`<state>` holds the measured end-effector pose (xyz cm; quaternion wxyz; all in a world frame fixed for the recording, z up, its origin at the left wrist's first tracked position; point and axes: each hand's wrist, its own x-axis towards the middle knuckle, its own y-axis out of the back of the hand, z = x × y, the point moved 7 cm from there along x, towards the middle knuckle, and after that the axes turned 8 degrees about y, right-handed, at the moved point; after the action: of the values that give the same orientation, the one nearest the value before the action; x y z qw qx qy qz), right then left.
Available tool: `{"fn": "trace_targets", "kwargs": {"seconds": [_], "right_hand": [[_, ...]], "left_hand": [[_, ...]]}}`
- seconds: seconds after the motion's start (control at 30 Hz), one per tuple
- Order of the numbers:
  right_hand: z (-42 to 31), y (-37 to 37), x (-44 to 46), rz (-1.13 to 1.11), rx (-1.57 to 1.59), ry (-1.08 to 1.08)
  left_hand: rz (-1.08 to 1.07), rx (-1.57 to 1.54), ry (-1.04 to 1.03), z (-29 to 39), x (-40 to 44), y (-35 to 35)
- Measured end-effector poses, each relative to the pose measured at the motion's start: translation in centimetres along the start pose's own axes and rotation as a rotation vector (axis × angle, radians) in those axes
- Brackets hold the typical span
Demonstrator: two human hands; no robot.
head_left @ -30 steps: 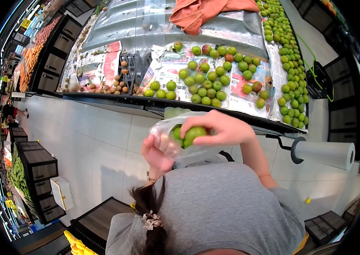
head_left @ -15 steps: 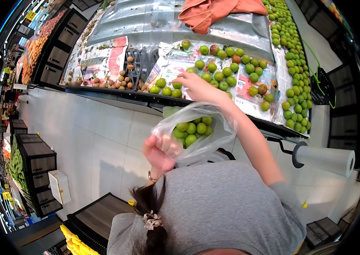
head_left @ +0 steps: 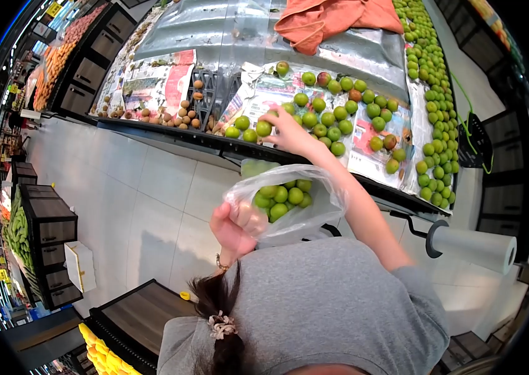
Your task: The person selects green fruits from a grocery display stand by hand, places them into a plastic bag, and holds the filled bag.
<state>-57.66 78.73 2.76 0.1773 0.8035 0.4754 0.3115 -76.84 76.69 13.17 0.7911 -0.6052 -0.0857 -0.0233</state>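
Observation:
My left hand [head_left: 237,226] is closed on the rim of a clear plastic bag [head_left: 321,172], holding its mouth apart. Several round green fruits [head_left: 279,196] lie inside the bag. Beyond it, my right hand [head_left: 292,133] reaches over the front edge of the produce stand. Its thumb and fingers curl round one green fruit [head_left: 264,129] near that edge. More loose green fruits [head_left: 319,105], a few of them reddish, are scattered on newspaper [head_left: 364,142] to the right of this hand.
Small brown fruits [head_left: 183,113] lie at the stand's left, beside a black plastic crate [head_left: 205,94]. An orange cloth [head_left: 314,28] is at the back. Piled green fruits [head_left: 436,119] line the right side. A plastic roll [head_left: 477,247] hangs on a bracket in front.
My right hand has shifted slightly down and its fingers now bend around a green fruit near the edge. My left hand keeps its hold on the bag.

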Motion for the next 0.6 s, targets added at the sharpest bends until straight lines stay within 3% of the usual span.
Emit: {"fn": "trace_targets", "kwargs": {"seconds": [0.03,0.13,0.17,0.33,0.4,0.47,0.5,0.57,0.6], "right_hand": [[-0.3,1.1,-0.1,0.111,0.147,-0.047],[1.7,1.6,-0.8,0.38,1.272,-0.302],[1.6,2.4,-1.0,0.365,1.494,-0.262],[-1.3,6.5,-2.1,0.36,1.985,-0.127],[-2.6,7.8,-2.5,0.38,1.962,-0.155],[-5.1,10.5,-3.1,0.287,1.839,-0.006],[-7.5,12.6,-3.6,0.43,1.574,-0.062],[-14.0,16.2,-4.0,0.249,1.219,0.212],[-16.7,16.7,-4.3,0.133,1.066,0.147]], "left_hand": [[0.012,-0.005,0.003,0.0,0.1,0.1],[0.012,-0.011,0.013,0.0,0.4,0.5],[0.0,0.005,0.012,0.0,0.5,0.4],[-0.064,0.043,0.024,0.5,1.3,0.0],[-0.083,-0.018,0.025,0.9,2.0,-0.5],[-0.136,-0.065,0.022,1.3,2.9,-1.3],[-0.162,-0.074,0.02,1.5,3.6,-1.9],[-0.206,-0.093,0.015,1.7,5.1,-3.1],[-0.23,-0.103,0.017,1.7,5.7,-3.5]]}}
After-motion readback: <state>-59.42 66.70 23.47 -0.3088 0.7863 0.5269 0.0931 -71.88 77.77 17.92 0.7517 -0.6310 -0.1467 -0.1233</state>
